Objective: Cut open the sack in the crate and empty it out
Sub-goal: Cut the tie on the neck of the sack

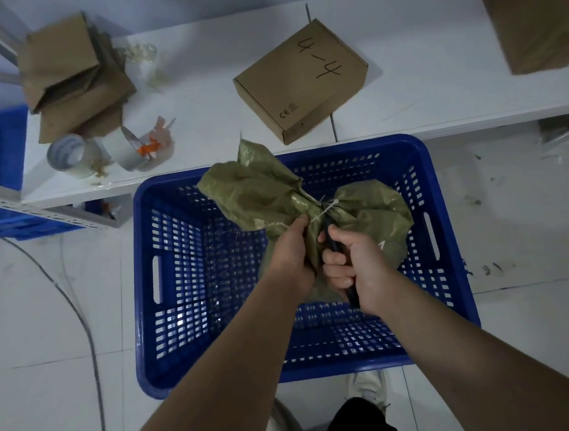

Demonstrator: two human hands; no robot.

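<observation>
Left grip (291, 249) clutches the sack (361, 208) neck, right grip (352, 261) a dark tool (352, 295), above the crate (221, 368).

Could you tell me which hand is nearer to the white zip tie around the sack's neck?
Left. The left hand pinches the sack right beside the zip tie; the right hand sits just below it, its grip closed on a dark tool handle.

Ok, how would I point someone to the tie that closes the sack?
Start at the big blue crate on the floor below the white bench. A green woven sack sits inside it, bunched at the neck just above the two hands. The tie is the thin white plastic strip cinched around that neck, the only white thing on the green fabric.
</observation>
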